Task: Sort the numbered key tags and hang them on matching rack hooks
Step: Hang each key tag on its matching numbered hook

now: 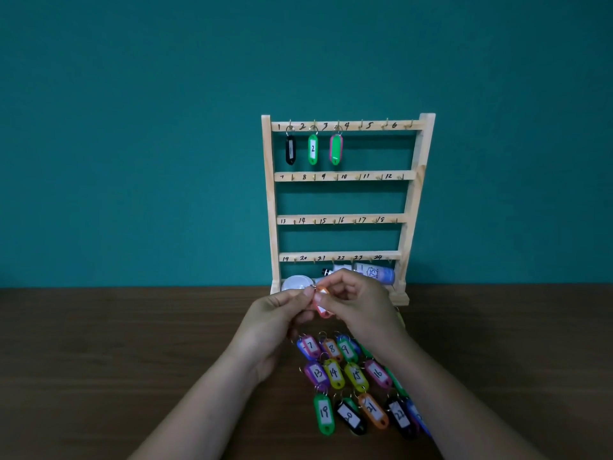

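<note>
Light, stiff plastic on a small, slippery ring [312,287], the orange key tag [322,306], at 12 o'clock from the laid-out tags [345,373] and before the rack [268,200], is likely best held by that ring; left hand [275,322] and right hand [360,307] meet, curled fingertips pinching it between them.

Both hands meet at centre frame, the left hand [282,313] and right hand [356,302] pinching an orange key tag [322,305]. Behind stands a wooden rack [343,175] with three tags hung on its top row. Numbered tags [351,380] lie in rows on the brown surface [116,360] below.
</note>
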`<act>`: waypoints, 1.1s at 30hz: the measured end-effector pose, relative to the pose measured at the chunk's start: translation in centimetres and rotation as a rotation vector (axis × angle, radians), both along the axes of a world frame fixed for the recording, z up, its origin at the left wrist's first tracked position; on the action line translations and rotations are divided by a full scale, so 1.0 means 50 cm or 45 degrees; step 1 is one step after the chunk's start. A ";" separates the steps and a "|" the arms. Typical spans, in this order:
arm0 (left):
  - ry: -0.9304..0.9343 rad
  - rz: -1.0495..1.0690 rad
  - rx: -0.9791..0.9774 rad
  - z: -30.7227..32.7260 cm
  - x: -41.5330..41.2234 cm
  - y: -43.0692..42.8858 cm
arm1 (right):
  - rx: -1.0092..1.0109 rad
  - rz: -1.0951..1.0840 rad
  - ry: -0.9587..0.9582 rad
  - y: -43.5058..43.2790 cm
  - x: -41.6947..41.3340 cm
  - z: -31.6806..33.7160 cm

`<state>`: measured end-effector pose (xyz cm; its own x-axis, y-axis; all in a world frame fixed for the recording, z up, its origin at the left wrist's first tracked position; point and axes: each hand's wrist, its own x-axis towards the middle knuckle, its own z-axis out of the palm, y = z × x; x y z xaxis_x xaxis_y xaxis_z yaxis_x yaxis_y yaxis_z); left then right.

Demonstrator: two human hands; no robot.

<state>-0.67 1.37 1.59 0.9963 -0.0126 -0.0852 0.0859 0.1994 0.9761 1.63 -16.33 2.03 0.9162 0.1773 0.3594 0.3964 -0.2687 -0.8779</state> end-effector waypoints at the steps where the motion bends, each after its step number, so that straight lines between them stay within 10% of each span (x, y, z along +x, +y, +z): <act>1: 0.012 0.003 -0.026 0.000 0.001 0.003 | -0.011 -0.007 -0.015 0.001 0.000 0.000; 15: -0.254 0.135 0.026 0.039 -0.002 0.010 | 0.090 -0.205 -0.155 -0.012 0.006 0.035; 33: -0.702 0.099 0.646 0.279 0.095 -0.046 | -0.332 -0.716 -0.880 -0.086 0.196 0.443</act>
